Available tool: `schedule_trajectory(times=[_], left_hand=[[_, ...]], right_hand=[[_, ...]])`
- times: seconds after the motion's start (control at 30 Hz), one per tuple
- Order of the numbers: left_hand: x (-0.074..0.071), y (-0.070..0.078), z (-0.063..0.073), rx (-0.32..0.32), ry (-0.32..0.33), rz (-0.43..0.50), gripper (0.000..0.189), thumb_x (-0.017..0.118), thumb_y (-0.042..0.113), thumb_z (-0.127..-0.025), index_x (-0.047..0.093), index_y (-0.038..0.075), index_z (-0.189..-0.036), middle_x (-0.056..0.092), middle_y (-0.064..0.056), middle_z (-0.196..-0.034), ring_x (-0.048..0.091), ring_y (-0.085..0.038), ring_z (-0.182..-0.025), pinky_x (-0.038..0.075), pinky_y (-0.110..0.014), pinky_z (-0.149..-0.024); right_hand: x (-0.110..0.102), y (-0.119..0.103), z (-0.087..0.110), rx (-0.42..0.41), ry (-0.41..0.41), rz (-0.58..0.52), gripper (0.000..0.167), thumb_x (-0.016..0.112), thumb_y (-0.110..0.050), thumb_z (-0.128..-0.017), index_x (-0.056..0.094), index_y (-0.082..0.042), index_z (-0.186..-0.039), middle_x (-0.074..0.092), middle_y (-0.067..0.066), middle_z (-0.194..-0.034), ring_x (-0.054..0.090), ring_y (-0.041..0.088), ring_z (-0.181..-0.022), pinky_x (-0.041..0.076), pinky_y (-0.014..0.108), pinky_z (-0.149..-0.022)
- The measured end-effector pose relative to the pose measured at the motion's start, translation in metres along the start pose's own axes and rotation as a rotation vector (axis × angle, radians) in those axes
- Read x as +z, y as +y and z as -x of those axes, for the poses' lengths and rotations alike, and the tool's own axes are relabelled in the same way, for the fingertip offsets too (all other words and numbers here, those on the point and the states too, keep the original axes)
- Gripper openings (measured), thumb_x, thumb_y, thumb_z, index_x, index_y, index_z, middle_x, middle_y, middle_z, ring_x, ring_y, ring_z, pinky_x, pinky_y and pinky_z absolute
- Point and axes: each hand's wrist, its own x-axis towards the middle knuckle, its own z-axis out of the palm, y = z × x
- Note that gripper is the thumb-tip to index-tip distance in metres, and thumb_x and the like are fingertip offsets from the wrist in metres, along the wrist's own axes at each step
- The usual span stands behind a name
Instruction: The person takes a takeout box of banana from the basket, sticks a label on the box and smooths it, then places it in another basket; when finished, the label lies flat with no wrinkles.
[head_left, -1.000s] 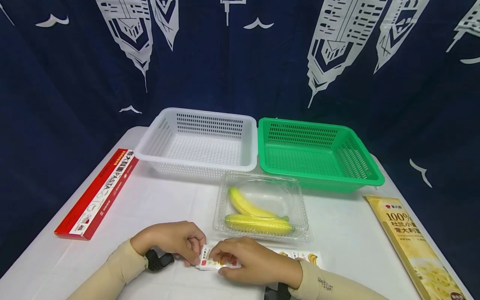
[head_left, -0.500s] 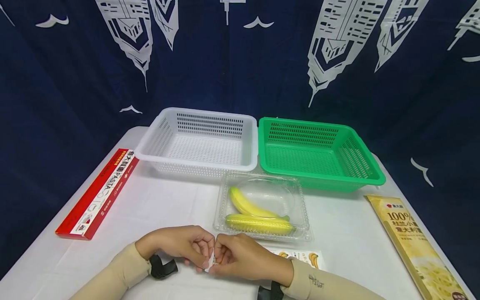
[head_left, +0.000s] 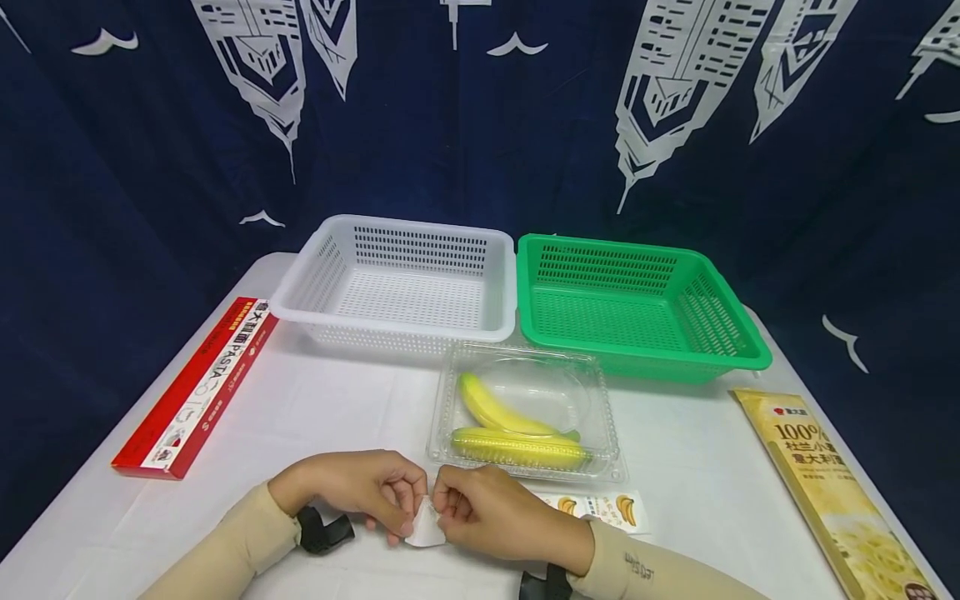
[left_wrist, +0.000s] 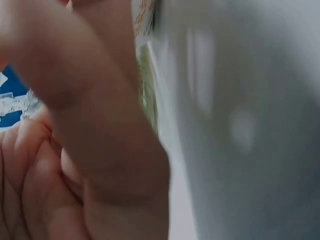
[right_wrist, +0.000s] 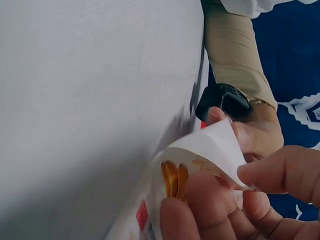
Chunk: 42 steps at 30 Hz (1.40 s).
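Observation:
A strip of white stickers (head_left: 626, 510) printed with bananas lies in front of the clear plastic clamshell box (head_left: 607, 400). My left hand (head_left: 378, 492) pinches the strip's near-left end between thumb and finger. Opposite it, my right hand (head_left: 502, 512) pinches the same end, its fingertips close to the left ones. Between them a blank white flap (right_wrist: 217, 142) curls up, and the printed side shows beneath it in the right wrist view. My right hand hides the strip's middle. Inside the box are a curved banana (head_left: 483, 407) and a straighter, bumpy yellow piece (head_left: 517, 448).
Behind the box stand a white basket (head_left: 300, 317) and a green basket (head_left: 750, 360), side by side. On the left lies a red pasta box (head_left: 195, 387); a yellow pasta packet (head_left: 832, 492) lies along the right table edge. A dark blue curtain (head_left: 450, 150) hangs behind.
The fingertips have come together at the strip's left end, which lay flat a second ago. That end is now lifted and bent, with its blank white side showing.

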Motion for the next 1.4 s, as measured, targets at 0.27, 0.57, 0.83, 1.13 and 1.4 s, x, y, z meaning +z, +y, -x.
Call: schedule_trajectory(times=[0.27,0.57,0.83,1.13,1.4], left_hand=[[-0.003,-0.001,0.005,-0.044,0.042,-0.010,0.016,0.075,-0.004,-0.093,0.062,0.006,-0.095,0.072,0.005,-0.078,0.063,-0.003,-0.065,0.041,-0.014,-0.053],[-0.004,-0.003,0.008,-0.075,0.124,-0.069,0.021,0.075,-0.010,-0.085,0.064,0.007,-0.093,0.072,0.001,-0.073,0.060,-0.007,-0.061,0.042,-0.016,-0.052],[-0.012,0.003,0.012,-0.092,0.280,-0.203,0.021,0.078,0.007,-0.094,0.065,0.003,-0.110,0.068,0.002,-0.076,0.056,-0.009,-0.061,0.045,-0.020,-0.055],[-0.030,0.003,0.002,0.055,0.573,-0.310,0.044,0.076,0.017,-0.100,0.059,-0.002,-0.136,0.074,-0.007,-0.117,0.068,-0.021,-0.102,0.057,-0.038,-0.088],[-0.038,0.003,-0.018,0.199,0.739,-0.215,0.054,0.067,0.014,-0.107,0.045,-0.005,-0.152,0.055,-0.028,-0.150,0.053,-0.047,-0.140,0.043,-0.061,-0.118]], right_hand=[[-0.007,0.002,0.012,-0.003,0.101,-0.031,0.022,0.073,0.008,-0.088,0.064,-0.012,-0.088,0.062,-0.012,-0.075,0.053,-0.010,-0.070,0.053,0.014,-0.061],[-0.023,0.001,0.024,-0.009,0.195,-0.056,0.018,0.072,0.006,-0.092,0.066,-0.012,-0.091,0.066,-0.010,-0.081,0.059,-0.006,-0.074,0.057,0.019,-0.065],[-0.034,0.003,0.028,-0.051,0.183,-0.159,0.017,0.073,0.007,-0.097,0.068,-0.009,-0.096,0.072,-0.002,-0.094,0.067,0.000,-0.086,0.063,0.024,-0.076],[-0.041,0.006,0.028,-0.138,0.241,-0.295,0.016,0.082,0.002,-0.093,0.071,-0.004,-0.103,0.075,0.008,-0.099,0.071,0.009,-0.094,0.066,0.038,-0.083],[-0.051,0.005,0.024,-0.059,0.338,-0.290,0.015,0.078,0.009,-0.092,0.071,0.002,-0.103,0.075,0.014,-0.096,0.070,0.006,-0.086,0.066,0.032,-0.075]])
